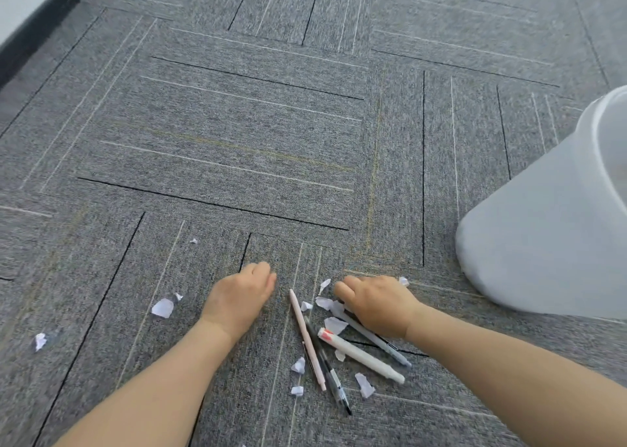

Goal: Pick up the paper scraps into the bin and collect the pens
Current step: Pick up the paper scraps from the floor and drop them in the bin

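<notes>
Several pens lie in a loose pile on the grey carpet: a pink pen (307, 338), a black pen (326, 370), a white marker with a red band (361, 355) and a grey pen (378, 343). Small white paper scraps (334, 324) are scattered among them, with others further left (163, 308) and far left (40, 340). My right hand (375, 305) rests palm down over the top of the grey pen, its fingers curled onto a scrap (327, 303). Left of the pens, my left hand (241, 297) is palm down on the carpet with bent fingers; its palm is hidden.
A translucent white bin (543, 243) stands on the carpet at the right, just beyond my right hand. A tiny scrap (193, 241) lies ahead of my left hand. A dark skirting and wall (20, 22) run along the far left.
</notes>
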Motion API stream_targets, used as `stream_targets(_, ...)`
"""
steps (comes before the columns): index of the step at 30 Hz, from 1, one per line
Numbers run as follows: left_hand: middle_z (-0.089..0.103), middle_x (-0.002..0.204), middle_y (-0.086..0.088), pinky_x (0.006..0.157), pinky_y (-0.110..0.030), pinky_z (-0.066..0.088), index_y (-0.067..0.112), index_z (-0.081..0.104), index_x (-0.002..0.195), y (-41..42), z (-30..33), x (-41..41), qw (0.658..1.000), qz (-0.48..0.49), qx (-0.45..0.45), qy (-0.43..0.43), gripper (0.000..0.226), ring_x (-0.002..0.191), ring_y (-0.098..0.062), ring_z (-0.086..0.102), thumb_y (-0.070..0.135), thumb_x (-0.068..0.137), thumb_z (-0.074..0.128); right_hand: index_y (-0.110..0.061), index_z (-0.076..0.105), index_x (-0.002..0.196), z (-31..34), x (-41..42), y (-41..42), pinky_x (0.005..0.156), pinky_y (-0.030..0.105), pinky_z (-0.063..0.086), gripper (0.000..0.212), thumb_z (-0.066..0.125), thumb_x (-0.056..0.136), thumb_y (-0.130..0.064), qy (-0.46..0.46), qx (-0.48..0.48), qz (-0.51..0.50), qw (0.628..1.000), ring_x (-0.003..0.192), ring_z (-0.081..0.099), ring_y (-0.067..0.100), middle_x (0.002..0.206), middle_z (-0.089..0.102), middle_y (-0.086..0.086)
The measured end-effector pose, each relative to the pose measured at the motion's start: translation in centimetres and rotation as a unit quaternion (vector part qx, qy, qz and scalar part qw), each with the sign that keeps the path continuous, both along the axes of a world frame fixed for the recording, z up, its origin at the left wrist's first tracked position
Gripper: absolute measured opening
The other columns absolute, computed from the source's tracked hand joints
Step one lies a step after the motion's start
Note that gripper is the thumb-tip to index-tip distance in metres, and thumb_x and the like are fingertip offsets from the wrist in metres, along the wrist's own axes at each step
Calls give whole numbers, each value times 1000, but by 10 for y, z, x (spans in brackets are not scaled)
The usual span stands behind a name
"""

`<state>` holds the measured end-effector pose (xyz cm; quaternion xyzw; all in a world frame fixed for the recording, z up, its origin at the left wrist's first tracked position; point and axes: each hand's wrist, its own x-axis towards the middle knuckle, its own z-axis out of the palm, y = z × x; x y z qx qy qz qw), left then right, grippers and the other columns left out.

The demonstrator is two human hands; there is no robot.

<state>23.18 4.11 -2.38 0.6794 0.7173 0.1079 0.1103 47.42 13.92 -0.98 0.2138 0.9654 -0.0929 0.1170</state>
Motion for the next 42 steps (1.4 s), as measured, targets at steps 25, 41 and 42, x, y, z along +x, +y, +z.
stream_targets(25, 73, 91, -7, 76, -29, 48, 14, 73, 92, 218, 256, 297, 883, -141, -41, -445, 57, 85, -24, 63, 46, 98, 27, -21, 62, 122, 245, 178, 68, 96, 37, 34, 34, 36, 101, -30, 238, 29, -691, 682, 121, 48, 25, 127, 59, 6)
stream_targets(41, 54, 98, 2, 65, -34, 42, 19, 59, 98, 31, 76, -5, 944, 264, 63, -189, 13, 81, -23, 57, 22, 95, 47, -17, 68, 104, 100, -115, 14, 75, 36, 48, 17, 58, 91, -15, 274, -158, -215, 924, 87, 63, 23, 95, 66, 1)
stream_targets(42, 53, 105, 0, 64, -35, 42, 19, 58, 103, 6, 66, -21, 938, 305, 42, -157, 13, 83, -25, 59, 22, 94, 48, -18, 66, 111, 83, -133, 5, 78, 36, 49, 21, 56, 92, -17, 237, -174, -178, 939, 94, 62, 24, 103, 65, 2)
